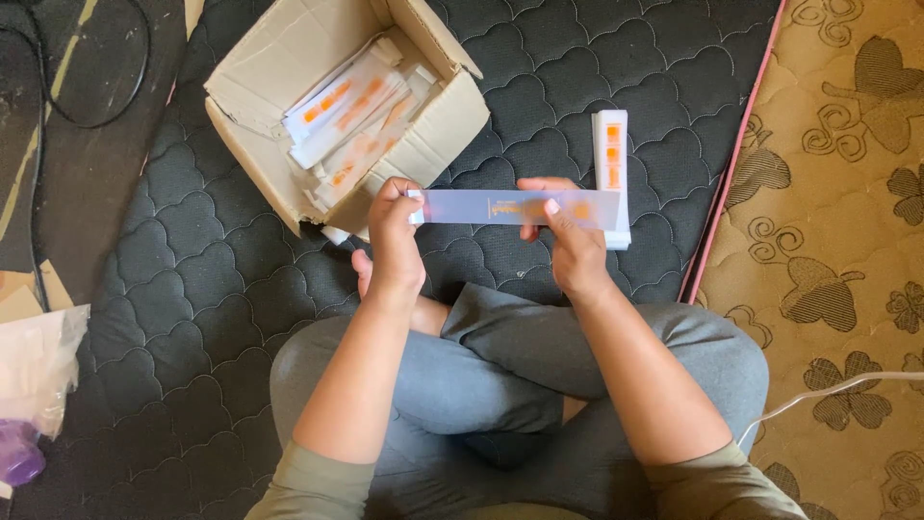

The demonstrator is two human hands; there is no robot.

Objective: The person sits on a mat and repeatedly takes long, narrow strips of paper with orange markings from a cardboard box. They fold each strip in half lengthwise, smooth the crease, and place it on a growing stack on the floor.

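My left hand [395,236] and my right hand [568,241] hold a long, flat, frosted translucent sleeve [500,207] horizontally between them, above my crossed legs. The left hand pinches its left end, where a white piece shows. The right hand grips near its right end, thumb on top. An orange patch shows through the sleeve at the right. Just behind the right hand, a stack of long white boxes with orange squares [610,154] lies on the quilted mat.
An open cardboard box [438,125] holding several white and orange strips stands on the dark quilted mat [192,270] ahead to the left. A patterned tan mattress [828,193] lies to the right. A plastic bag [34,361] sits at the left edge.
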